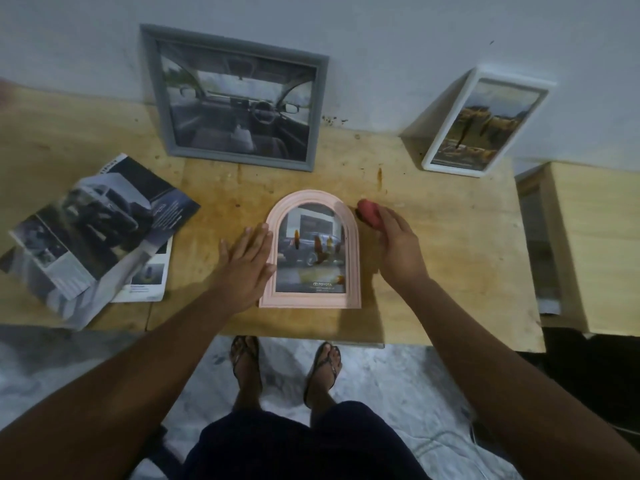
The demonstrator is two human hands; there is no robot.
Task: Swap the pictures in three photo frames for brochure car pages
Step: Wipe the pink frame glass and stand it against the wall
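Note:
A pink arched frame (352,265) lies flat on the wooden table (450,258), holding a car page with a Toyota logo. My left hand (247,268) rests flat with fingers spread against the frame's left edge. My right hand (398,244) sits just right of the frame, closed around a small red object (367,211). A grey frame (239,98) with a car-interior picture leans on the wall at the back. A white frame (485,124) with a brownish picture leans at the back right. The opened car brochure (93,233) lies at the left.
A loose brochure page (149,282) lies under the brochure. A second wooden stand (588,244) is at the right beside the table. My feet in sandals (287,362) stand on the floor below the table's front edge.

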